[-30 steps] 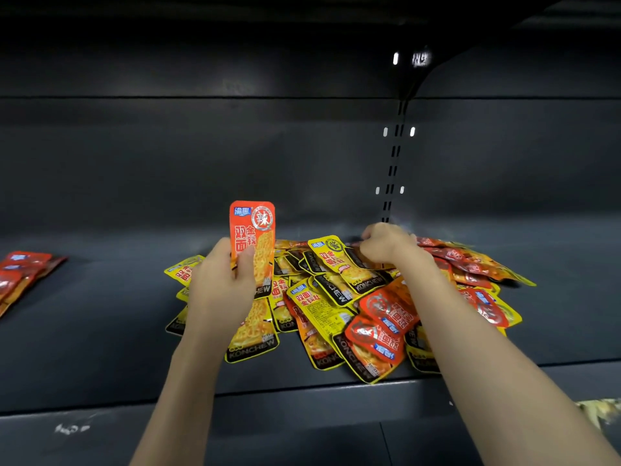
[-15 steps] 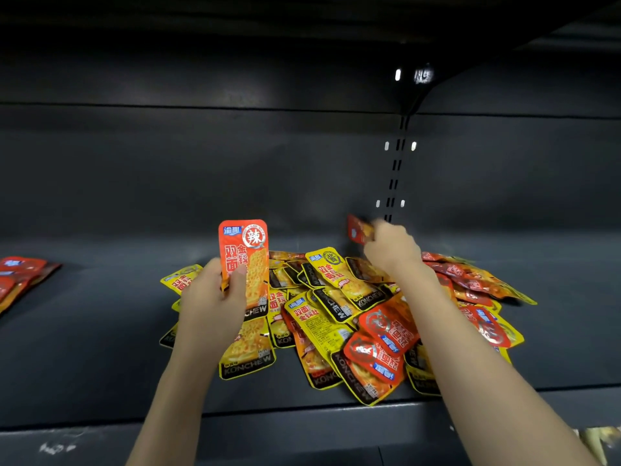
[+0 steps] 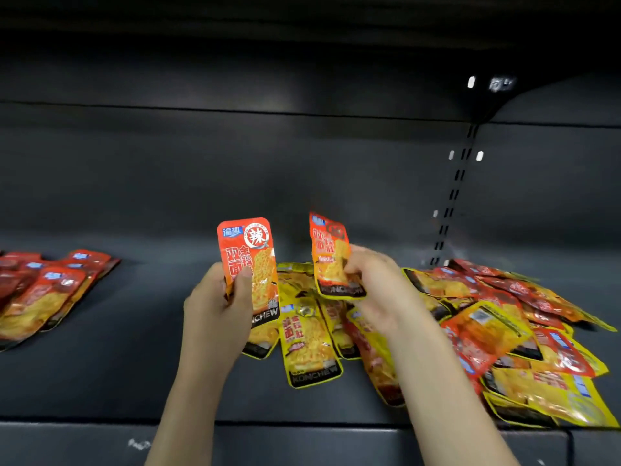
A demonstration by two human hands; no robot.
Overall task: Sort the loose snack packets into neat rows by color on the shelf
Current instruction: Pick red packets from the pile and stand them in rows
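Observation:
My left hand (image 3: 218, 311) holds an orange-red snack packet (image 3: 250, 260) upright above the dark shelf (image 3: 134, 358). My right hand (image 3: 373, 284) pinches a second orange-red packet (image 3: 331, 253), lifted and tilted a little toward the first, a short gap apart. Below and to the right lies a loose heap of mixed packets (image 3: 487, 331), yellow ones (image 3: 309, 338) nearest my hands and red ones on top at the right. A group of red packets (image 3: 43, 290) lies overlapped at the shelf's far left.
The shelf's back panel (image 3: 235, 179) is dark, with a slotted upright (image 3: 453, 196) at the right. The front lip of the shelf (image 3: 302, 442) runs along the bottom. An upper shelf overhangs at the top.
My right hand pulled an orange-red packet out of the back of the heap and raised it leftward, close to the packet in my left hand. The view shifted left, showing more of the red group.

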